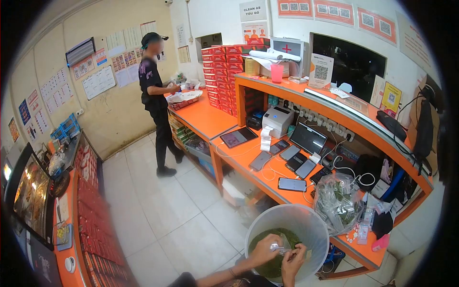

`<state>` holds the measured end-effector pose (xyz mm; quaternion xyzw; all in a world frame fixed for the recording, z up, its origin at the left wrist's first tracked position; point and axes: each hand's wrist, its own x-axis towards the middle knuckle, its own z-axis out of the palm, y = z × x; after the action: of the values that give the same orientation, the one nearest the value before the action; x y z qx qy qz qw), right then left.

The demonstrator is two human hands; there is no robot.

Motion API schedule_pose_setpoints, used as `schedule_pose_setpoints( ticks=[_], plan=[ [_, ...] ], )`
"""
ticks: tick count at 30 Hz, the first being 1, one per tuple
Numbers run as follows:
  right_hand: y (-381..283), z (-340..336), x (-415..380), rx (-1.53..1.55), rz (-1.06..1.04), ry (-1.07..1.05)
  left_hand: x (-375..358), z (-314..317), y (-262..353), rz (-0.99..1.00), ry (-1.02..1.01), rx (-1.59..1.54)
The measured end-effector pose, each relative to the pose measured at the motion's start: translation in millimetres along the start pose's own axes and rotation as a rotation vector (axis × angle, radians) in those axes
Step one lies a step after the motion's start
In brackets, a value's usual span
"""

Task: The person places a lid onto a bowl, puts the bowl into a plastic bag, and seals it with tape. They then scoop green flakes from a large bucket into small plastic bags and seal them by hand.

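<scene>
Over a large whitish translucent bucket [319,229], my left hand [264,250] and my right hand [292,264] are close together. Between their closed fingers is a small clear plastic bag [283,249]. Green contents [267,271], too fine to make out piece by piece, lie in the bucket below. Right of the bucket, a big clear plastic bag [337,205] filled with small green packets sits on the orange counter [248,154]. Small white pieces [353,235] are scattered beside it.
Several phones [292,184], a tablet [238,137], a label printer [278,120] and charging cables crowd the counter. Red boxes [223,71] are stacked behind. A co-worker [155,95] stands at the far counter. A heated display case [31,193] stands at left.
</scene>
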<state>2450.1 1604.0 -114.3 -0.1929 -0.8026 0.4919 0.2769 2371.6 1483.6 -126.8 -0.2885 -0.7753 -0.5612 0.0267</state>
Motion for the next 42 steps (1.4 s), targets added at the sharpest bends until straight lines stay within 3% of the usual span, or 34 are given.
schedule_pose_setpoints(
  ticks=[2, 5, 7, 9, 11, 13, 17, 19, 23, 26, 30, 32, 35, 42],
  plan=[
    [-5, 6, 1, 0.135, 0.043, -0.049, 0, 2, 4, 0.011, -0.043, -0.107],
    [26, 4, 8, 0.257, 0.041, -0.067, -1, 3, 2, -0.129, -0.148, -0.247],
    [17, -6, 18, 0.222, 0.03, -0.073, 1, -4, 6, 0.099, -0.191, -0.132],
    [7, -14, 25, 0.187, 0.026, -0.083, 7, -8, 15, 0.145, -0.281, -0.123],
    [3, -19, 30, 0.292, 0.162, -0.16, 12, -11, 29, 0.19, -0.369, -0.111],
    [10, -22, 35, 0.293, 0.18, -0.174, 14, -13, 42, 0.215, -0.273, -0.052],
    [-2, -26, 38, 0.351, 0.273, -0.224, 12, -10, 32, 0.163, -0.347, 0.08],
    [3, -26, 37, 0.388, 0.284, -0.234, 11, -7, 26, 0.27, -0.279, 0.149],
    [0, -20, 37, 0.428, 0.334, -0.222, 8, -9, 30, 0.269, -0.275, 0.195],
    [8, -16, 35, 0.333, 0.241, -0.253, 5, -3, 26, 0.265, -0.252, 0.21],
    [-1, -20, 40, 0.39, 0.223, -0.262, 9, -8, 24, 0.192, -0.152, 0.098],
    [-14, -26, 47, 0.6, 0.264, -0.286, 13, -13, 23, 0.159, -0.111, 0.045],
    [36, -24, 65, 0.497, 0.237, -0.268, 16, -25, 20, 0.031, -0.01, 0.07],
    [58, 11, 102, 0.381, 0.21, -0.372, 19, -37, 9, -0.065, 0.058, -0.009]
  ],
)
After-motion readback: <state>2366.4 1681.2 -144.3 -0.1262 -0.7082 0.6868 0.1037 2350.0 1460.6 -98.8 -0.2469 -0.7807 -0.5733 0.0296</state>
